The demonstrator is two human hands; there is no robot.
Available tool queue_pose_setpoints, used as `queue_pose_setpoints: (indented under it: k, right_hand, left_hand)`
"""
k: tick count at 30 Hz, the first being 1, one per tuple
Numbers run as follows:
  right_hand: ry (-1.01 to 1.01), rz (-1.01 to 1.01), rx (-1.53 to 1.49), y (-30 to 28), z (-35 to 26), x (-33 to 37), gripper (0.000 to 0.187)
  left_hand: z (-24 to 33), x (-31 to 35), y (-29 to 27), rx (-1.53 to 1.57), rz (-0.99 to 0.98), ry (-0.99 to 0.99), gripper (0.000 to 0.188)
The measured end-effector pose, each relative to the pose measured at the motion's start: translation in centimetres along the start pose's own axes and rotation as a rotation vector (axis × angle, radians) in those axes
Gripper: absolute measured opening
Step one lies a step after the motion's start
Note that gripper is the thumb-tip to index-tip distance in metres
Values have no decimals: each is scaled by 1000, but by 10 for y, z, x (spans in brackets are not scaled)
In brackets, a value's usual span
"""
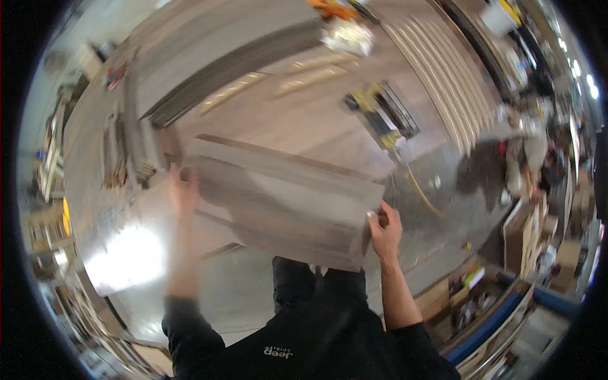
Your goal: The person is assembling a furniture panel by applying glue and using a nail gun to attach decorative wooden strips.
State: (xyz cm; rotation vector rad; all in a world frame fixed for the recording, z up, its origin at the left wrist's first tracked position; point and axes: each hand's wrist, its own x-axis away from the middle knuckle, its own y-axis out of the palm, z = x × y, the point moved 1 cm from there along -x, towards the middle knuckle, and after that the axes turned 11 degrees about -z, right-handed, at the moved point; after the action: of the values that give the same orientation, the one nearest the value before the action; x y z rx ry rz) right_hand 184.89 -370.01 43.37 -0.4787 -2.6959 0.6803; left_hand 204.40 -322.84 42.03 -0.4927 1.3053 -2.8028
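A grey-brown wooden panel with a raised border [272,202] spans the space in front of my body, tilted and blurred by motion. My left hand [183,190], smeared, grips its left end. At the opposite end, the thumb and fingers of my right hand [386,231] are closed on the edge. Beyond the panel, a yellow and black nail gun [383,114] lies on the worktable [304,120], with a yellow hose [421,193] running from it. The undersides of both hands' grips are hidden.
Several pale-edged strips [437,76] lie in a row at the far right of the table. Shorter strips [234,92] rest beside a dark wooden frame [228,63]. A clear plastic bag [348,38] sits at the back. Stacked wood pieces [114,152] stand left; a blue-edged bin [487,323] is lower right.
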Motion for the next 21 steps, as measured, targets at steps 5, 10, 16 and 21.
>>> queue_pose_setpoints:
  k: [5,10,16,21]
  right_hand:
    - [-23,-3,-238,-2,10,-9,49]
    - [-22,-54,-209,-4,7,-9,51]
    - [-149,-8,-161,-1,15,-6,49]
    - [-196,0,-212,0,20,-9,49]
  left_hand:
    - [105,45,88,-437,73,552,48]
    - [247,123,214,-314,-270,792,34]
    - [257,132,244,-277,-178,799,19]
    - [258,134,242,-325,-160,818,18]
